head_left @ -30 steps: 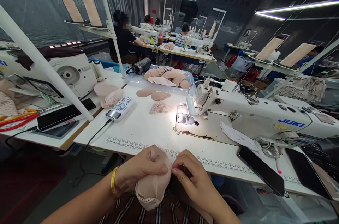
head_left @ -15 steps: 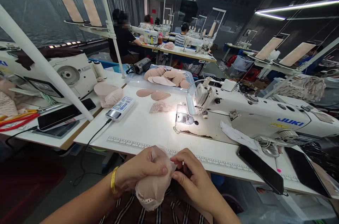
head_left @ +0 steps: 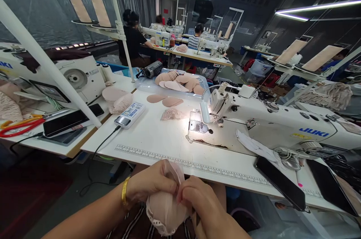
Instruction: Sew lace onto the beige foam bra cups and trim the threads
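Both my hands hold a beige bra cup with a lace edge (head_left: 165,209) low in front of the table, above my striped lap. My left hand (head_left: 150,184), with a gold bangle on the wrist, pinches the cup's upper edge. My right hand (head_left: 197,199) is closed against the cup's right side, its fingers curled over the fabric. Beyond them lies the white sewing table (head_left: 158,137) with a printed ruler along its front edge. A white JUKI sewing machine (head_left: 270,126) stands on it to the right, its lamp lit over the needle plate.
Loose beige cup pads (head_left: 165,100) and a clear tray of more pads (head_left: 180,81) lie at the back. A cabled white device (head_left: 129,114) and phones (head_left: 280,182) rest on the table. Another machine (head_left: 76,77) and red scissors (head_left: 19,126) sit left. People sew at far tables.
My right hand has moved left and closed over the cup, covering its right side. Both hands and the cup sit slightly lower in view.
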Action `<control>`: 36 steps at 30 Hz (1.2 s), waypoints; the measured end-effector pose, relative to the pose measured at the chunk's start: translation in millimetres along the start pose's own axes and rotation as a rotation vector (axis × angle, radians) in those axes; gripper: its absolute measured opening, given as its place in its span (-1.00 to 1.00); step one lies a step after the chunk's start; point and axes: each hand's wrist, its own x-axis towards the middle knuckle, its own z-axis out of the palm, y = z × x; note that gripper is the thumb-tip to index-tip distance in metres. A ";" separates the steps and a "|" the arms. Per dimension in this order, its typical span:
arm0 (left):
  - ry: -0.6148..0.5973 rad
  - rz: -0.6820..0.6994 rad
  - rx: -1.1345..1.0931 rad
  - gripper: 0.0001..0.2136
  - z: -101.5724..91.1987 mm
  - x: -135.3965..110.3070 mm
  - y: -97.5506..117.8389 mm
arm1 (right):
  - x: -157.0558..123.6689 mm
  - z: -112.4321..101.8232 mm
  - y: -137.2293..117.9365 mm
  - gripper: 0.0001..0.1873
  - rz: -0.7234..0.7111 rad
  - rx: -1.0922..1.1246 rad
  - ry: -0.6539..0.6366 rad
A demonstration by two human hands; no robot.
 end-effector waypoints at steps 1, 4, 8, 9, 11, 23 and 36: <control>-0.029 -0.030 0.009 -0.82 -0.1 -1.1 0.2 | -0.4 -1.0 5.7 -0.71 -0.051 -0.080 -0.026; -0.069 -0.105 0.010 -0.73 -3.2 -6.8 -0.3 | -0.8 -11.0 34.7 -0.74 -0.055 -0.254 0.071; 0.049 -0.014 0.024 -0.70 -7.4 -10.9 -1.4 | -0.4 -22.7 57.4 -0.69 0.145 -0.240 0.136; 0.069 0.010 0.023 -0.68 -7.4 -10.2 -1.5 | 0.2 -22.2 55.7 -0.74 0.203 -0.166 0.134; 0.076 0.035 0.014 -0.63 -6.4 -7.3 -1.8 | 2.4 -16.8 47.3 -0.81 0.336 0.092 0.105; 0.203 0.367 0.449 -0.73 -4.4 -2.9 1.6 | 6.8 -0.3 25.2 -0.67 0.538 0.477 0.200; 0.122 1.330 1.304 -0.80 -1.8 -14.1 3.3 | 0.1 -35.1 1.2 -0.71 0.073 -0.080 0.108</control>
